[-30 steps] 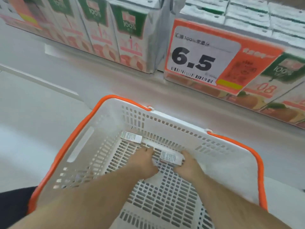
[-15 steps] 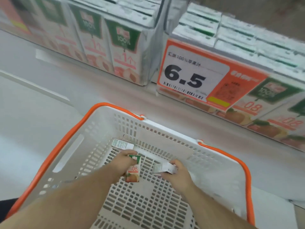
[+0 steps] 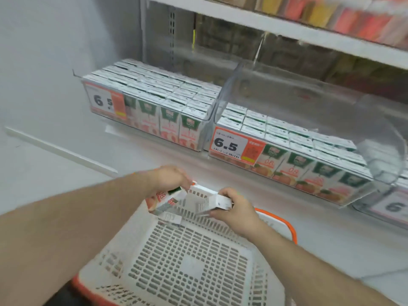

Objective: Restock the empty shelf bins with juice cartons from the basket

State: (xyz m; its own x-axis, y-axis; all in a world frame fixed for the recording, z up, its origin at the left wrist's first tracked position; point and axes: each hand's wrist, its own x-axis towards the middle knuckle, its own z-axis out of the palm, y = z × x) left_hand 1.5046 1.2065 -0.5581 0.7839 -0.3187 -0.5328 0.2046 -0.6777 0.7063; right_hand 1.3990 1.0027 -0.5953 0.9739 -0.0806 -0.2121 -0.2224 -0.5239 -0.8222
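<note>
My left hand (image 3: 171, 176) grips a juice carton (image 3: 164, 200) with an orange and green print, lifted above the far wall of the white basket (image 3: 192, 270). My right hand (image 3: 237, 209) holds a second carton (image 3: 220, 203), its white side up, beside the first. The basket has an orange rim and a slotted bottom; another small carton (image 3: 170, 217) lies against its far wall. Ahead, two clear shelf bins hold rows of cartons: the left bin (image 3: 152, 102) is packed full, the right bin (image 3: 291, 149) has a lower layer with open room above.
Orange price tags reading 6.5 hang on the bin fronts (image 3: 236, 147). A third bin edge shows at far right (image 3: 388, 204). A shelf board (image 3: 287, 25) with colourful packs runs overhead. A white wall stands on the left.
Both hands rose out of the basket bottom, each carrying a carton up to the far rim. The view lifted, bringing the whole bins and the upper shelf into sight.
</note>
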